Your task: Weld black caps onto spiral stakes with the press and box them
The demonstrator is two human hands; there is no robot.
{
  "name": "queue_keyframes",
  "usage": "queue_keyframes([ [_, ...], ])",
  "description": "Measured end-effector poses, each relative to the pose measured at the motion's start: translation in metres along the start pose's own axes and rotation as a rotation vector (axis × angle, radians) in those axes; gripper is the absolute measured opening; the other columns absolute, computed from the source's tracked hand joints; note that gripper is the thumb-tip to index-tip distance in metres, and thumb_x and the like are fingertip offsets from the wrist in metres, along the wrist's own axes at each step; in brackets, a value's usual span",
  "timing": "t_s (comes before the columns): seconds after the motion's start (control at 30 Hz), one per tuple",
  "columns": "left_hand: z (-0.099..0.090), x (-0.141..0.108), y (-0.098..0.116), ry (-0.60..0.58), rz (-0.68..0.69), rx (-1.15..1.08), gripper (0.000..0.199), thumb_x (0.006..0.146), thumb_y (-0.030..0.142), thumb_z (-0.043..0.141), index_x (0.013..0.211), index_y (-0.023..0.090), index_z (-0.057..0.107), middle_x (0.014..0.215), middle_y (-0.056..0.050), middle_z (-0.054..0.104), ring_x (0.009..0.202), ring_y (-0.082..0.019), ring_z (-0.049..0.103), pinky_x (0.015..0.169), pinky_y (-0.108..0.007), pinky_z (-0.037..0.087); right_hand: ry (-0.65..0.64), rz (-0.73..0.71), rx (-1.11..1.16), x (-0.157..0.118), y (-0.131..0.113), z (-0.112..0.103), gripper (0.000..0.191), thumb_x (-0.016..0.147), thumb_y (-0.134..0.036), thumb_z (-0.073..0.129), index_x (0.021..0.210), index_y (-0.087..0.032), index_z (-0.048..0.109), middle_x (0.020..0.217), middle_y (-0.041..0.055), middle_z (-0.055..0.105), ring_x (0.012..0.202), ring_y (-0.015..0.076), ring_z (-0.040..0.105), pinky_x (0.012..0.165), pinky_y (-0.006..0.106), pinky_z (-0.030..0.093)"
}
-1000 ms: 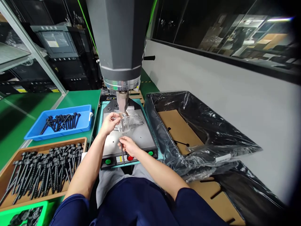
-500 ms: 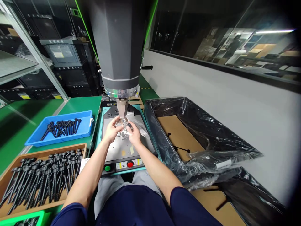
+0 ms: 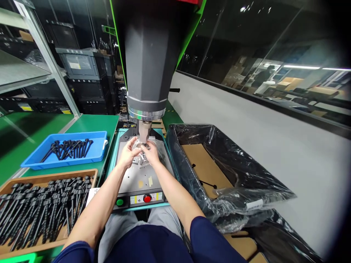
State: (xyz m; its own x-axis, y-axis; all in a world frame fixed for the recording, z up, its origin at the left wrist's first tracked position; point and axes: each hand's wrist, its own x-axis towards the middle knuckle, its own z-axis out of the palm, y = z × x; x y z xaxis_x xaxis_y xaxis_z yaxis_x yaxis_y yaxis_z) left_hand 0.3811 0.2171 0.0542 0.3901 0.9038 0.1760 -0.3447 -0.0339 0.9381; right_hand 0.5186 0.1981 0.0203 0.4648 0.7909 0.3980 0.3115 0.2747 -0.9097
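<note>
Both hands work at a metal fixture directly beneath the pale metal horn of a press head. My left hand curves around the fixture's left side, thumb reaching inward and fingers bent. From the right, my right hand closes in with its thumb and fingers drawn together. The fingertips of both hands meet just below the horn's tip. A small dark piece seems to lie between them, mostly covered by the fingers, and its kind is unclear. Clear plastic film surrounds the fixture.
At left, a blue tray and a brown tray hold many black rod-like parts. A green button and a red button sit on the machine's front. A black-plastic-lined box with cardboard stands at right.
My right hand has moved inward and slightly up, its thumb now meeting the left thumb. The dark piece near its fingers is more hidden. The camera view has shifted a little.
</note>
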Motion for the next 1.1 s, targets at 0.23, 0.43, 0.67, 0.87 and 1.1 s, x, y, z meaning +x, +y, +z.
queue_keyframes([
  [0.23, -0.002, -0.004, -0.001, -0.013, -0.015, 0.066, 0.081, 0.065, 0.027, 0.083, 0.138, 0.024, 0.051, 0.156, -0.015, 0.035, 0.069, -0.006, 0.062, 0.053, -0.018, 0.052, -0.061, 0.081, 0.106, 0.001, 0.003, -0.007, 0.024, 0.081, -0.038, 0.063, 0.098, -0.023, 0.071, 0.121, 0.0062, 0.064, 0.121, 0.0232, 0.053, 0.111, 0.042, 0.036],
  [0.43, 0.000, -0.006, -0.003, -0.019, -0.018, 0.106, 0.079, 0.064, 0.026, 0.083, 0.137, 0.025, 0.053, 0.156, -0.013, 0.034, 0.062, -0.003, 0.058, 0.053, -0.020, 0.052, -0.071, 0.199, 0.263, 0.001, 0.010, -0.002, 0.033, 0.075, -0.034, 0.069, 0.103, -0.017, 0.067, 0.108, 0.0090, 0.069, 0.102, 0.0230, 0.063, 0.098, 0.039, 0.048],
  [0.67, 0.003, -0.006, -0.017, -0.003, -0.039, 0.173, 0.088, 0.062, 0.026, 0.082, 0.142, 0.023, 0.047, 0.149, -0.017, 0.043, 0.060, -0.005, 0.059, 0.056, -0.023, 0.052, -0.043, 0.267, 0.381, -0.006, 0.022, -0.018, 0.053, 0.080, -0.039, 0.068, 0.129, -0.022, 0.058, 0.141, 0.0110, 0.053, 0.128, 0.0242, 0.053, 0.104, 0.040, 0.046],
  [0.87, 0.014, 0.000, -0.018, -0.024, 0.015, 0.295, 0.081, 0.065, 0.024, 0.077, 0.141, 0.021, 0.047, 0.124, -0.010, 0.061, 0.055, -0.006, 0.055, 0.054, -0.023, 0.049, -0.070, 0.267, 0.297, 0.003, 0.032, -0.032, 0.052, 0.083, -0.042, 0.065, 0.132, -0.026, 0.057, 0.146, 0.0079, 0.050, 0.132, 0.0243, 0.051, 0.106, 0.042, 0.045],
  [1.1, 0.016, 0.004, -0.008, -0.052, 0.075, 0.427, 0.047, 0.066, 0.023, 0.074, 0.112, 0.019, 0.064, 0.097, -0.005, 0.066, 0.054, -0.010, 0.056, 0.051, -0.024, 0.048, -0.098, 0.337, 0.137, -0.006, 0.048, -0.031, 0.038, 0.082, -0.034, 0.064, 0.118, -0.021, 0.067, 0.123, 0.0097, 0.066, 0.117, 0.0254, 0.061, 0.101, 0.045, 0.047],
])
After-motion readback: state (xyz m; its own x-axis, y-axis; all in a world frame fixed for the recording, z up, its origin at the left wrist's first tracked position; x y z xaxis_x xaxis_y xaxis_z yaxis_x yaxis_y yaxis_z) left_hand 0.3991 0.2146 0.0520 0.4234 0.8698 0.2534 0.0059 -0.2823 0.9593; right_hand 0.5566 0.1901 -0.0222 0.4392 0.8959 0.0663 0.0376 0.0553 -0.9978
